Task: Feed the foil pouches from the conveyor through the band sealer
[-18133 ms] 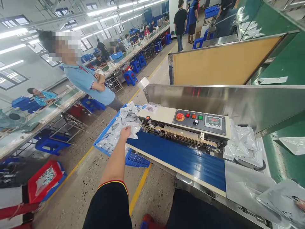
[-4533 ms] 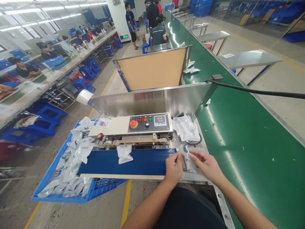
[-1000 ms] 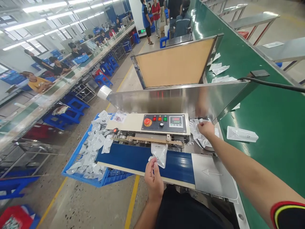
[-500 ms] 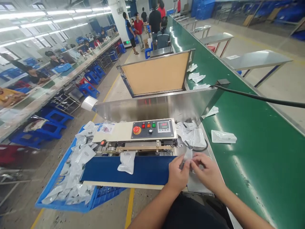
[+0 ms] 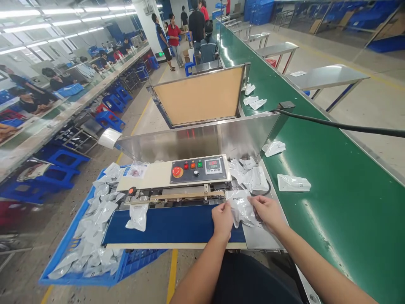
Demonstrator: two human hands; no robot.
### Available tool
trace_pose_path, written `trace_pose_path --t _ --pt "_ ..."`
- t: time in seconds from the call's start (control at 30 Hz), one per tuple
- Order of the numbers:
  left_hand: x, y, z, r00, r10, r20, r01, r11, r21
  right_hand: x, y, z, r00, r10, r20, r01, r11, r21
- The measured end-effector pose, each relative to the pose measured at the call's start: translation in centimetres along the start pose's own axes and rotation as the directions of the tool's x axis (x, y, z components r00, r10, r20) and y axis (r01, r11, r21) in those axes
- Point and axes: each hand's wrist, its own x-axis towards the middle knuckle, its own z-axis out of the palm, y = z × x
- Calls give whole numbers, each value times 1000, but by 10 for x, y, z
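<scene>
Between my two hands is a white plastic pouch [image 5: 242, 207], its upper edge held near the right end of the sealing machine [image 5: 152, 173]. My left hand [image 5: 222, 220] pinches the pouch's left upper corner. Its right upper side is gripped by the fingertips of my right hand [image 5: 266, 211]. A second pouch [image 5: 138, 217] hangs from the machine's sealing strip at the left, lying over the blue conveyor belt [image 5: 180, 226]. Behind my right hand, several more pouches [image 5: 253, 176] are heaped on the metal plate.
A blue crate [image 5: 57, 264] full of pouches stands at the left end of the machine. Scattered pouches, one a flat pouch [image 5: 293, 183], lie on the green conveyor [image 5: 335, 202] to the right. Behind the machine rises a metal panel [image 5: 202, 137]. A black cable [image 5: 341, 125] crosses the green conveyor.
The pouch in my hands has been spread flat and brought left to the machine's entry. My hands have moved apart. The pouch in the sealing strip has travelled left.
</scene>
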Motion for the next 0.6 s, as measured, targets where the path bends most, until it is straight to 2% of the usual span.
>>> trace_pose_path --t 0.13,0.2,0.23,0.27,0.33,0.37,0.43,0.5,0.6 --pt "11 3 -28 999 -27 -44 25 999 -35 5 -1 25 969 92 228 -80 995 -64" --pt "11 4 -47 998 -39 -46 38 999 -24 18 -1 20 939 122 322 -72 984 -166" --pt "9 4 -58 998 -42 -51 41 999 -30 29 -1 12 939 120 321 -47 973 -225" --pt "7 4 -70 996 -40 -74 37 998 -46 43 -2 3 957 94 276 -11 958 -287" --pt "-1 3 -93 982 -10 -189 -6 996 -83 81 -3 -21 997 -28 71 56 897 -439" --pt "-6 3 -105 961 18 -275 -43 995 -87 103 -4 -32 991 -118 -57 72 853 -517" --pt "-18 4 -126 898 74 -433 -104 993 -46 144 -5 -50 950 -207 -233 7 762 -647" --pt "-30 7 -139 856 124 -501 -135 991 14 175 -4 -58 935 -192 -299 -83 700 -709" --pt "-46 15 -140 856 194 -480 -185 980 66 194 -4 -59 950 -125 -286 -131 674 -727"
